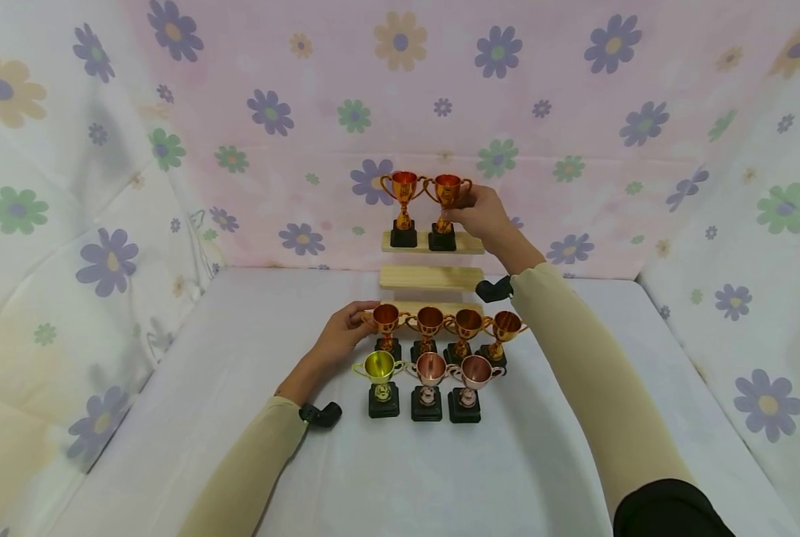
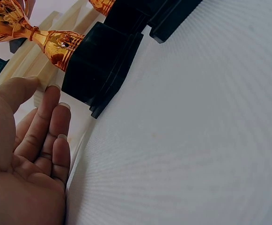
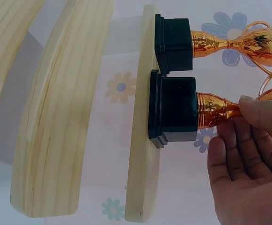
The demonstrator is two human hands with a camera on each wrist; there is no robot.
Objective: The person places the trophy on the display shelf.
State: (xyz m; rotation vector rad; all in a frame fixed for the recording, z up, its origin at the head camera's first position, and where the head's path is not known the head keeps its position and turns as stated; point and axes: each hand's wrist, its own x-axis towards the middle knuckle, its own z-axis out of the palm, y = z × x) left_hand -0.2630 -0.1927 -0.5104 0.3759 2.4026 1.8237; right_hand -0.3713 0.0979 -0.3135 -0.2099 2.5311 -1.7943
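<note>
Head view: upper centre of frame, the right hand (image 1: 476, 215) had thumb and fingers closed round the stem of an orange-gold trophy (image 1: 447, 192), its black base at the top board (image 1: 470, 245); a matching trophy (image 1: 403, 185) stood close on its left, handles nearly meeting. Left of lower centre, the left hand (image 1: 342, 330) lay beside the back row of four orange-gold trophies (image 1: 430, 321), behind the front row of three (image 1: 431, 369). Left wrist view: thumb and index, partly bent, appeared to pinch the end of the bottom board (image 2: 45, 76) at upper left; no trophy was held. Right wrist view: the grip on the narrow stem showed right of centre, other fingers loosely bent, the base near the board's front edge. Judged step: seating the trophy. Done well, it would call for keeping the stem vertical, setting the base fully back, sparing the neighbour's handles, and releasing only once stable, with the left hand steadying the boards. Hidden or unclear: the bowl of the held trophy was cut off at the right edge; full contact beneath its base could not be confirmed; the left fingertips were obscured in the head view, and left-hand pressure could not be told.
</note>
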